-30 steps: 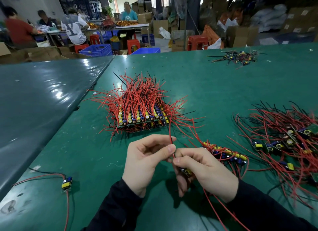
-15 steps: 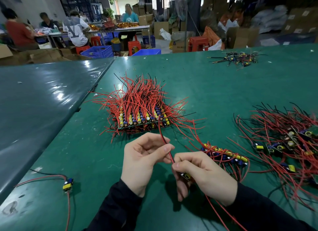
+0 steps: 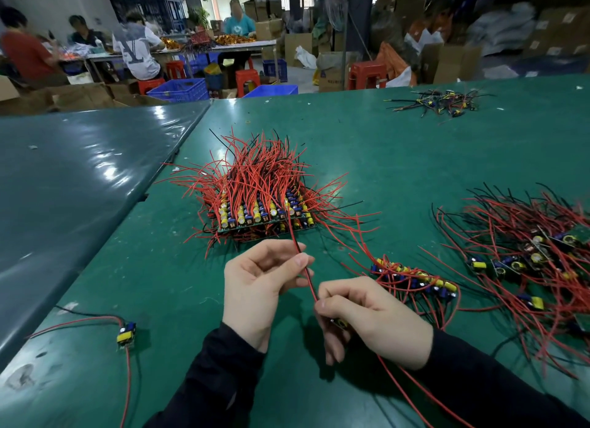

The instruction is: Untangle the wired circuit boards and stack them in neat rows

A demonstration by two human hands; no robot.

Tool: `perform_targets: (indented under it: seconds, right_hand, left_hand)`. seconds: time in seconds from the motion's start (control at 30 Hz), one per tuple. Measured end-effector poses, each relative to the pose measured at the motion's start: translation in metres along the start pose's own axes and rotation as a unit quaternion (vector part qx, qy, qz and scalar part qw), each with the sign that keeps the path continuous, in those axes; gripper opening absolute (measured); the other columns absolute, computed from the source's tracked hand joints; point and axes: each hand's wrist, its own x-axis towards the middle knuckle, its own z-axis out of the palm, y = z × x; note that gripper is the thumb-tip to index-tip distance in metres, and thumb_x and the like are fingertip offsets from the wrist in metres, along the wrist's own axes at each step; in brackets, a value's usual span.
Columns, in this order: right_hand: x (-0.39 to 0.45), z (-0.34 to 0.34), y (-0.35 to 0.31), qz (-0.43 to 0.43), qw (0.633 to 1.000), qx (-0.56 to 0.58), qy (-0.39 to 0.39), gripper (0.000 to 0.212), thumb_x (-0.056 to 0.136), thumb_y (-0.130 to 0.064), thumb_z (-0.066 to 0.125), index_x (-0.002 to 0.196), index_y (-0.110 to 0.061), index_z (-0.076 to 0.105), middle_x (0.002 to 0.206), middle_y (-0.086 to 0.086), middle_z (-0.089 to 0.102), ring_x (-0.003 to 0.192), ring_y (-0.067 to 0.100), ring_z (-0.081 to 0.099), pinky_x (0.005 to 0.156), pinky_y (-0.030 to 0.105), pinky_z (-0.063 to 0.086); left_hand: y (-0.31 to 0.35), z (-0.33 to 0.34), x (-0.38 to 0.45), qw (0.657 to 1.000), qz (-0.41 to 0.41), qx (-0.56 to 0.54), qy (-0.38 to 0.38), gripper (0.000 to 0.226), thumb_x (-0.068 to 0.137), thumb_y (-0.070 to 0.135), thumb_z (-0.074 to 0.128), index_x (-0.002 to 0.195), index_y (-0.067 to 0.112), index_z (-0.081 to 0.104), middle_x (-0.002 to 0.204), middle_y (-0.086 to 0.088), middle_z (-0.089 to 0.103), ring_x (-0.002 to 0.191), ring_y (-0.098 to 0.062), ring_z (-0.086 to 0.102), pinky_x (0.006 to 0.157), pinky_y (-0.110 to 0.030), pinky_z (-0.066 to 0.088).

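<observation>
At about seven o'clock on the green table [image 3: 399, 159], near my left edge, I see a lone circuit board [image 3: 126, 333] lying flat with its red and black leads trailing away to the left and down. Toward twelve o'clock from the hands sits the neat stack of boards [image 3: 266, 215], its rows of yellow and blue parts facing me and a brush of red wires standing up behind it. At centre, my left hand [image 3: 255, 287] has its fingers curled, thumb and forefinger pinching a red wire [image 3: 301, 260] that rises toward the stack. Just to the right, my right hand [image 3: 370, 319] is curled round a small board [image 3: 340, 323], mostly hidden under the fingers, and its thumb presses the same wire near its lower end. At three o'clock from that hand lies a short row of boards [image 3: 415, 280], and farther right a loose tangled pile [image 3: 523, 258] of boards and wires. Far off at one o'clock rests a small heap of dark-wired parts [image 3: 440, 103].
</observation>
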Motion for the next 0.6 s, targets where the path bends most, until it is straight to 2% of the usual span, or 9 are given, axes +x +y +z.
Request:
perform_targets:
  seconds: [0.07, 0.2, 0.43, 0.6]
  right_hand:
    - [-0.0001, 0.0013, 0.0012, 0.007, 1.0, -0.002, -0.013, 0.034, 0.094, -0.005, 0.043, 0.061, -0.013, 0.048, 0.043, 0.0, 0.055, 0.046, 0.018, 0.055, 0.05, 0.013, 0.039]
    - [0.0006, 0.0025, 0.0006, 0.004, 1.0, 0.002, -0.018, 0.025, 0.086, -0.014, 0.044, 0.061, -0.013, 0.048, 0.043, 0.002, 0.054, 0.045, 0.017, 0.055, 0.051, 0.014, 0.04]
    - [0.0007, 0.0033, 0.0022, 0.01, 0.999, -0.01, -0.042, 0.023, 0.085, -0.015, 0.045, 0.063, -0.011, 0.049, 0.044, 0.0, 0.056, 0.046, 0.018, 0.054, 0.056, 0.02, 0.044]
    - [0.0003, 0.0029, 0.0002, 0.013, 0.999, -0.016, -0.045, 0.023, 0.085, -0.015, 0.045, 0.063, -0.011, 0.048, 0.044, 0.0, 0.056, 0.047, 0.019, 0.053, 0.057, 0.021, 0.045]
  left_hand:
    - [0.0006, 0.0003, 0.0003, 1.0, 0.001, 0.001, 0.01, 0.019, 0.063, 0.003, 0.069, 0.082, 0.004, 0.068, 0.067, -0.008, 0.07, 0.052, -0.015, 0.063, 0.047, -0.02, 0.049]
    - [0.0012, -0.0021, 0.001, 1.0, 0.001, 0.012, 0.029, 0.015, 0.074, -0.013, 0.063, 0.077, 0.002, 0.064, 0.063, -0.007, 0.069, 0.05, -0.016, 0.064, 0.046, -0.02, 0.05]
    - [0.0008, -0.0039, 0.0033, 0.999, -0.033, 0.0, 0.013, 0.018, 0.077, -0.014, 0.06, 0.086, 0.001, 0.066, 0.067, -0.007, 0.07, 0.056, -0.014, 0.065, 0.053, -0.02, 0.052]
    - [0.0, -0.0048, 0.0033, 0.999, -0.024, -0.01, 0.036, 0.022, 0.077, -0.018, 0.058, 0.074, 0.003, 0.065, 0.065, -0.007, 0.069, 0.057, -0.019, 0.066, 0.053, -0.022, 0.054]
